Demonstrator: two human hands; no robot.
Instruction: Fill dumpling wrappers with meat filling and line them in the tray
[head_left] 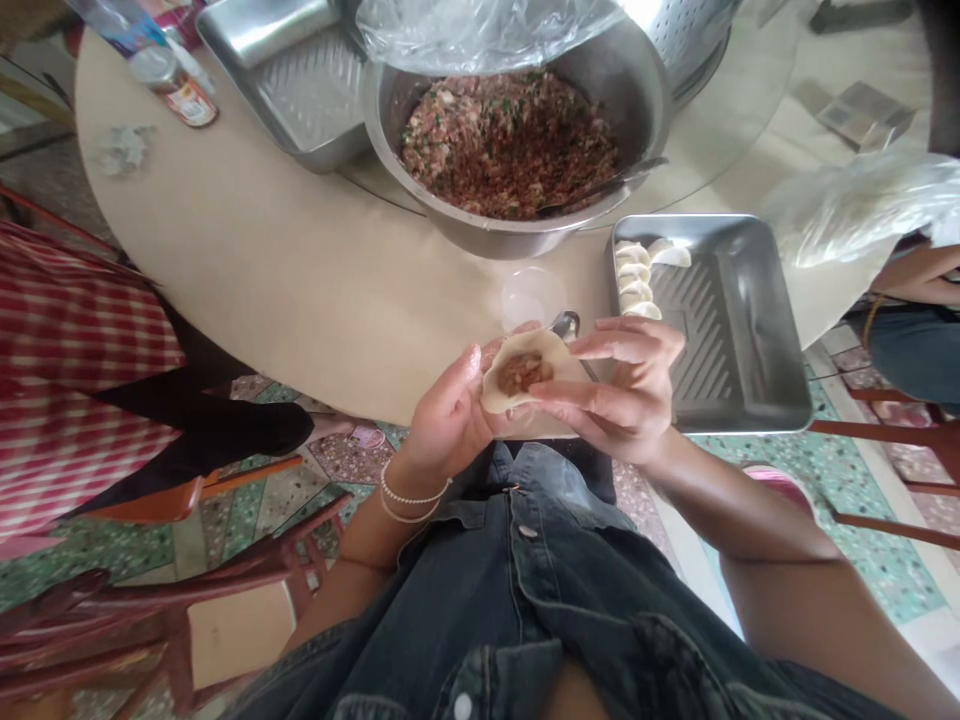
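A round dumpling wrapper [553,352] with a lump of meat filling [523,374] at its middle lies across the fingers of my left hand [452,408]. My right hand [626,385] pinches the wrapper's right edge between thumb and fingers. Just behind the wrapper are a small clear dish [531,296] and the bowl of a metal spoon [565,324]. Folded dumplings [634,275] sit in a row at the left side of a metal tray [796,385] to the right. A large metal bowl [480,238] of minced filling [510,145] stands beyond my hands, with a spoon handle [630,174] resting in it.
Plastic film [487,35] covers the bowl's far rim. Another metal tray [319,155] and a jar [176,88] stand at the back left. A plastic bag [870,205] lies at the right. Another person in a checked garment [75,370] is at the left; a person's arm [919,275] shows at the right.
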